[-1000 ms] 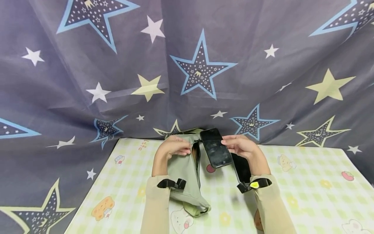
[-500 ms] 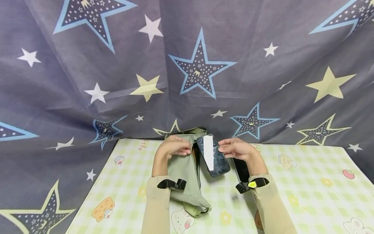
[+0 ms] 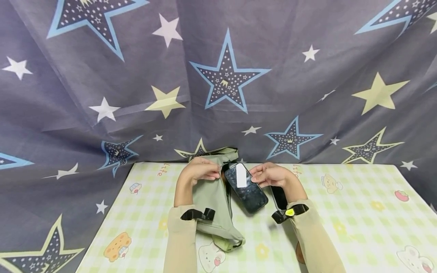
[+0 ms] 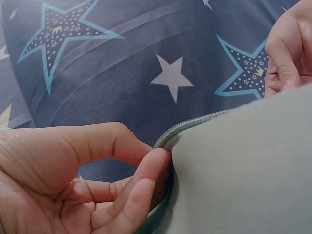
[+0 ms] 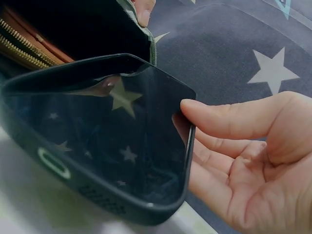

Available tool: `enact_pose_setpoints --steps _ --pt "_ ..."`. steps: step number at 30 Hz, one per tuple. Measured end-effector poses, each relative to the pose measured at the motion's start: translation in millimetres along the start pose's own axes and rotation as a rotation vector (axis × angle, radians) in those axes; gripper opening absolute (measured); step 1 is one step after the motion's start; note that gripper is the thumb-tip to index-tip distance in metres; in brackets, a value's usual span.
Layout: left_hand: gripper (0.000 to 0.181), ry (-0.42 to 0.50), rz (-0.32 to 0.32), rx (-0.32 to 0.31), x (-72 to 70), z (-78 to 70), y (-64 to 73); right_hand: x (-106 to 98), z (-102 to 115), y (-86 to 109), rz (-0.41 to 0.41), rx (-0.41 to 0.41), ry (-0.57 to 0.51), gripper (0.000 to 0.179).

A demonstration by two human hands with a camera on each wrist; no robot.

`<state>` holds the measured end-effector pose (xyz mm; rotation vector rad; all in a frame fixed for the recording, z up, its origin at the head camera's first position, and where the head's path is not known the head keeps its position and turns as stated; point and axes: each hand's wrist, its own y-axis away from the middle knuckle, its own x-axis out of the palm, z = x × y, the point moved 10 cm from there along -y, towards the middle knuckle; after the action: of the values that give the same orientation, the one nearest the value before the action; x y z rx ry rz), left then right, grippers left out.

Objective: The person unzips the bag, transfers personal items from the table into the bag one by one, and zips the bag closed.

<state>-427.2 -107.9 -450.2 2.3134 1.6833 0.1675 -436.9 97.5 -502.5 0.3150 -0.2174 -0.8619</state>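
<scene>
A sage-green fabric bag (image 3: pixel 211 206) lies on the table with its zipped mouth facing right. At the upper end of that mouth my left hand (image 3: pixel 201 170) pinches the zipper edge (image 4: pixel 168 139) between thumb and fingers. My right hand (image 3: pixel 273 175) holds a black smartphone (image 3: pixel 250 197) by its side edge, thumb on the screen side and fingers behind. The phone is tilted, its upper end at the bag's opening. Inside the bag, the right wrist view shows a brown item with a gold zipper (image 5: pixel 29 41); most of it is hidden.
A second dark phone-like slab (image 3: pixel 279 197) lies on the table, partly hidden by my right wrist. Beside the right sleeve a brown rounded object (image 3: pixel 300 253) shows in part. The table (image 3: pixel 358 227) has a green checked cover; a star-patterned curtain (image 3: pixel 218 125) hangs behind it.
My right hand has brought the phone left and down, closer to the bag's opening. The left hand keeps its grip on the bag's edge. The head view has shifted slightly.
</scene>
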Motion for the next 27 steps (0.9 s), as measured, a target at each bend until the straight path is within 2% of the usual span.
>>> enact_pose_setpoints --steps 9,17,23,27 --pt "0.027 -0.017 -0.002 0.006 1.7 -4.7 -0.6 3.6 4.8 0.2 -0.017 -0.013 -0.026 0.021" --pt "0.024 -0.017 -0.017 0.020 1.5 -1.5 -2.8 17.6 6.6 -2.3 0.064 -0.063 -0.067 0.022" --pt "0.025 -0.018 -0.033 0.028 -0.4 -0.3 -3.0 19.9 -0.8 -14.5 -0.031 -0.014 -0.064 0.031" --pt "0.024 -0.019 -0.027 0.024 0.6 -0.7 -1.9 25.4 -0.9 -19.3 -0.081 -0.017 -0.115 0.024"
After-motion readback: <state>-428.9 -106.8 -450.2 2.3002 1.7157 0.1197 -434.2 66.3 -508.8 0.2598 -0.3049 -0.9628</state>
